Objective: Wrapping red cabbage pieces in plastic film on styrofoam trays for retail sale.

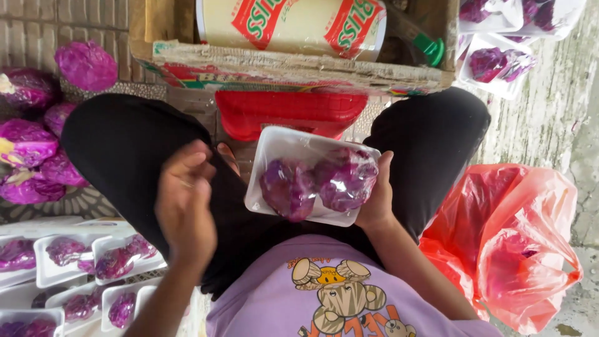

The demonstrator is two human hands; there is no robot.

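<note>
The left hand [185, 209], nearest the lens, hung loosely curled and empty over the lap, blurred. The right hand [375, 198] gripped the edge of the white foam tray [274, 153] of film-wrapped purple cabbage pieces [318, 182], held level above the knees before the red scale [290, 112]. Judged: film should be pulled taut with the free hand supporting the tray's unsupported side.
</note>
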